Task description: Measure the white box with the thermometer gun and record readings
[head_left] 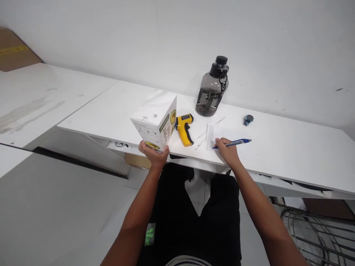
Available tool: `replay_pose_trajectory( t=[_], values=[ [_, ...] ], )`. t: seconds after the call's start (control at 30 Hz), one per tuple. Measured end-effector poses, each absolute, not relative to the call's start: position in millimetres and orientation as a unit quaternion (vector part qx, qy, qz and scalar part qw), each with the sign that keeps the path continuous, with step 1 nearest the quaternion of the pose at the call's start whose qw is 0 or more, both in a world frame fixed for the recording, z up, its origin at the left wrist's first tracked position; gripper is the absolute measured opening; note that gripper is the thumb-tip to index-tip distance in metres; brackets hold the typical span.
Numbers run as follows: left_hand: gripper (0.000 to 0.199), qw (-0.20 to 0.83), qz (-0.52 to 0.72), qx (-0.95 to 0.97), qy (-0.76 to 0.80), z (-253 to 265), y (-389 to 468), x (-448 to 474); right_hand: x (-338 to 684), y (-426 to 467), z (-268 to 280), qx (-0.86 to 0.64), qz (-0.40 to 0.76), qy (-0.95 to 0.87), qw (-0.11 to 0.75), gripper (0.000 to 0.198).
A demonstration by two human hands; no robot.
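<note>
My left hand (154,154) grips the lower edge of a white cardboard box (148,129) with avocado pictures, held tilted at the desk's front edge. In my right hand (227,150) is a blue pen (239,142), its tip down by a small sheet of paper (210,137) covered in small writing. The right hand rests on the desk at the paper's right side. Between box and paper lies a yellow and black infrared thermometer (185,130), shaped like a pistol.
A grey see-through water bottle (208,92) with a black lid stands near the wall. Right of it sits a small blue watch-like object (248,119). The white desk (294,147) runs along the wall. A wire rack (318,232) stands at lower right, a brown carton (16,51) at far left.
</note>
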State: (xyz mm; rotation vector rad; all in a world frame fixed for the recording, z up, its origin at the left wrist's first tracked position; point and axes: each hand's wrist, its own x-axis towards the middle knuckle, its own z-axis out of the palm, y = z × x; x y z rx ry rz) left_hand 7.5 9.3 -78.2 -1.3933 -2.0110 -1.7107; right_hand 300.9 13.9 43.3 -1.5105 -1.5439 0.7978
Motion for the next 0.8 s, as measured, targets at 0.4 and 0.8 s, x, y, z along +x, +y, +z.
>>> replay_pose_trajectory(
  t=[0.4, 0.8],
  values=[
    [0.105, 0.087, -0.573, -0.467, -0.668, -80.1, 10.3, 7.0, 301.3, 12.2, 42.4, -0.555, 0.362, -0.594, 0.457, 0.058],
    [0.106, 0.083, -0.557, -0.460, -0.687, -80.2, 10.8, 6.3, 303.3, 14.3, 42.7, -0.584, 0.313, -0.620, 0.421, 0.050]
  ],
)
